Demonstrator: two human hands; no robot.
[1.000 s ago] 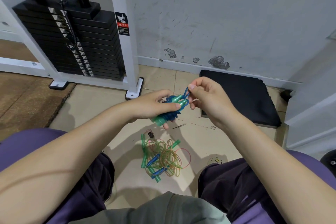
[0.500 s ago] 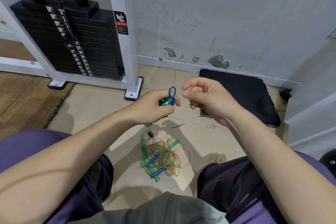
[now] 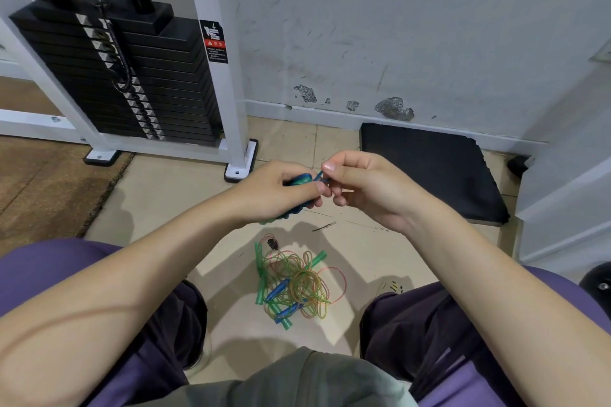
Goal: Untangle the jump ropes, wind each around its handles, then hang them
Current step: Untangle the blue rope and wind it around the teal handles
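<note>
One wound jump rope (image 3: 298,182), blue cord over green handles, sits in my left hand (image 3: 274,192), whose fingers curl around the bundle and hide most of it. My right hand (image 3: 363,190) is close against it: thumb and forefinger pinch a short blue loop of cord (image 3: 321,177) sticking out of the bundle's upper end, the other fingers curled underneath. Both hands are raised above the floor, between my knees. Directly below them a tangled pile of ropes (image 3: 294,284) lies on the beige tiled floor (image 3: 172,195), with green and blue handles caught in loose green, yellow and pink coils. Beyond, a black mat (image 3: 429,168) lies against the scuffed white wall (image 3: 396,26). To the left stands a white machine frame (image 3: 228,102) with a black weight stack (image 3: 132,76).
</note>
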